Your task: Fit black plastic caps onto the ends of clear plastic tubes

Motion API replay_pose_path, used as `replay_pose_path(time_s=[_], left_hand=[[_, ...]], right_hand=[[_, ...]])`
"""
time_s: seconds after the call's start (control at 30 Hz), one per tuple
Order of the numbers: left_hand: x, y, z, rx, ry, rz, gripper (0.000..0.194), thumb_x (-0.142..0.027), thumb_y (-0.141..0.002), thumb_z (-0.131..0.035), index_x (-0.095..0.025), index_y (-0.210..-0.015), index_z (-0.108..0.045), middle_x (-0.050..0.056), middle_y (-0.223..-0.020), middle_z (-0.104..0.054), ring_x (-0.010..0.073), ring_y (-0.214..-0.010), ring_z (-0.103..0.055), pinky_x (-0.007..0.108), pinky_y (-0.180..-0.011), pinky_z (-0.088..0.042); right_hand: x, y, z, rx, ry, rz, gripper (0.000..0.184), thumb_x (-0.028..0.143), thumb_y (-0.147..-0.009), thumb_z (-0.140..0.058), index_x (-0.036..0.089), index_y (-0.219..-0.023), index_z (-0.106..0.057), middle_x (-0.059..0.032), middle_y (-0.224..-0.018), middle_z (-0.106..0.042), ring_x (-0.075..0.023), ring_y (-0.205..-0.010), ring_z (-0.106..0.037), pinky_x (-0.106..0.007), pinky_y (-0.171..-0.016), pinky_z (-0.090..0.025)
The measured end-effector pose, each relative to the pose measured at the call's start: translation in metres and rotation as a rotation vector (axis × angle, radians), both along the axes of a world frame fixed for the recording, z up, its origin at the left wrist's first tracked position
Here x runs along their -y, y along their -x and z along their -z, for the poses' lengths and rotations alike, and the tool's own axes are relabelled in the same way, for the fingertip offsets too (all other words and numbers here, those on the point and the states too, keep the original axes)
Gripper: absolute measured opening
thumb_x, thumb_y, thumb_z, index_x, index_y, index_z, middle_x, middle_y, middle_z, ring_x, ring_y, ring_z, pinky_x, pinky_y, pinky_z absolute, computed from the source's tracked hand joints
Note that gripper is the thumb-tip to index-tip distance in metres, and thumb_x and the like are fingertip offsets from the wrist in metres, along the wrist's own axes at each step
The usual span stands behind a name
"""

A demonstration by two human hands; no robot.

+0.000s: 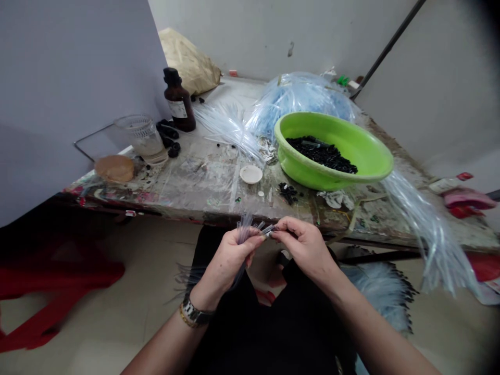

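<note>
My left hand (228, 260) is closed around a small bunch of clear plastic tubes (247, 229) whose ends stick up past the fingers. My right hand (302, 244) pinches the tip of one tube, fingers pressed together at a small dark piece (272, 229) that I cannot make out clearly. Both hands meet over my lap, just in front of the table's front edge. A green basin (367, 156) with several small black parts stands on the table beyond my right hand. A few loose black parts (288, 191) lie beside it.
A worn table (203, 182) carries a brown bottle (178, 101), a clear cup (144, 136), a white lid (250, 174), a tan round lid (115, 167) and heaps of clear tubes (300, 96). More tubes (429, 229) hang over the right edge. A red stool (47, 291) stands at left.
</note>
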State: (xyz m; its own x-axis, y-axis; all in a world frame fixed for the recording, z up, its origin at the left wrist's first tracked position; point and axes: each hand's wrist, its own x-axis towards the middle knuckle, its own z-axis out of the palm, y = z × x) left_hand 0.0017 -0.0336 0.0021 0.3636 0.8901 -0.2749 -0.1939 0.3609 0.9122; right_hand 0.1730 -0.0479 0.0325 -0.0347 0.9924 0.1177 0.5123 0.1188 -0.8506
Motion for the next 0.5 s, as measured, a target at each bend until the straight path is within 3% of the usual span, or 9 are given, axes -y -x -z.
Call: replay_pose_path(time_s=[0.17, 0.3, 0.4, 0.5], left_hand=[[-0.004, -0.002, -0.004, -0.024, -0.011, 0.032, 0.02, -0.033, -0.077, -0.07, -0.014, -0.078, -0.064, -0.005, -0.052, -0.051, 0.0056, -0.041, -0.041, 0.018, -0.042, -0.032], [-0.005, -0.002, -0.006, -0.043, -0.035, 0.028, 0.021, -0.034, -0.076, -0.07, -0.014, -0.077, -0.063, -0.004, -0.054, -0.054, 0.0062, -0.04, -0.043, 0.019, -0.042, -0.033], [-0.003, -0.002, -0.004, -0.064, -0.053, 0.037, 0.025, -0.038, -0.075, -0.071, -0.014, -0.078, -0.063, -0.003, -0.056, -0.056, 0.0064, -0.041, -0.044, 0.02, -0.042, -0.034], [0.0, -0.002, -0.002, -0.088, -0.087, 0.062, 0.027, -0.039, -0.077, -0.07, -0.013, -0.074, -0.063, -0.004, -0.054, -0.054, 0.006, -0.041, -0.043, 0.02, -0.044, -0.034]], right_hand=[[-0.002, -0.005, -0.005, -0.085, 0.048, -0.013, 0.007, 0.022, -0.082, -0.059, 0.019, -0.078, -0.064, 0.0004, -0.074, -0.065, -0.0148, -0.07, -0.059, -0.026, -0.067, -0.044], [-0.006, -0.008, -0.012, -0.19, 0.067, -0.001, 0.017, 0.025, -0.081, -0.061, 0.019, -0.096, -0.066, -0.0041, -0.092, -0.071, -0.0185, -0.084, -0.065, -0.03, -0.076, -0.049], [-0.009, -0.008, -0.016, -0.055, -0.02, -0.004, 0.008, 0.024, -0.083, -0.061, 0.019, -0.084, -0.066, -0.0034, -0.085, -0.068, -0.0176, -0.08, -0.062, -0.029, -0.074, -0.046], [-0.012, -0.006, -0.02, 0.068, -0.087, -0.045, 0.015, 0.02, -0.086, -0.058, 0.019, -0.072, -0.064, -0.0016, -0.075, -0.063, -0.0158, -0.074, -0.058, -0.028, -0.071, -0.042]])
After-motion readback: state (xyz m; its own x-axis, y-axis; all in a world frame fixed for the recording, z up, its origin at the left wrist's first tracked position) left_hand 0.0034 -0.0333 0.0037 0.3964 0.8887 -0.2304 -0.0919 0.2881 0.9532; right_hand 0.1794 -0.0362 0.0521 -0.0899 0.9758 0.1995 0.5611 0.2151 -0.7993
